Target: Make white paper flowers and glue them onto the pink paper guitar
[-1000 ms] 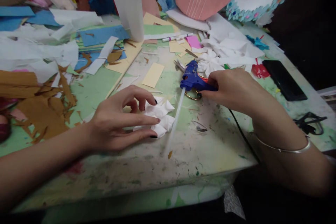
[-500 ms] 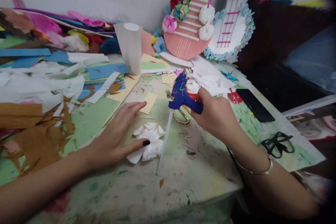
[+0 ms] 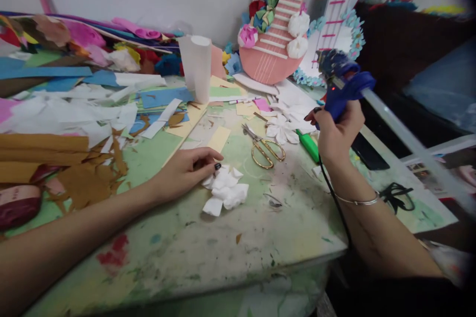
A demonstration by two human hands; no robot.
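Note:
A blue hot glue gun [image 3: 336,94] is in my right hand [image 3: 338,131], raised above the right side of the table. Its glue stick [image 3: 405,129] sticks out toward the lower right, a small red light glows on its body, and a black cord hangs down past my wrist. On the table, a crumpled white paper flower [image 3: 226,190] lies under the fingertips of my left hand [image 3: 191,171]. Thumb and curled fingers close at its upper edge. Gold-handled scissors [image 3: 266,151] lie between my hands, points away from me.
Brown paper scraps [image 3: 85,178] and white paper [image 3: 74,114] cover the left. A white paper roll [image 3: 201,69] stands behind. Paper-decorated instruments [image 3: 273,59] lean against the wall. At right are a green tool [image 3: 308,146], a phone [image 3: 370,151] and black glasses [image 3: 396,195].
My right hand has lifted the glue gun up and to the right, turning it around. My left fingers have gone from spread to curled at the paper flower. The scissors are now uncovered.

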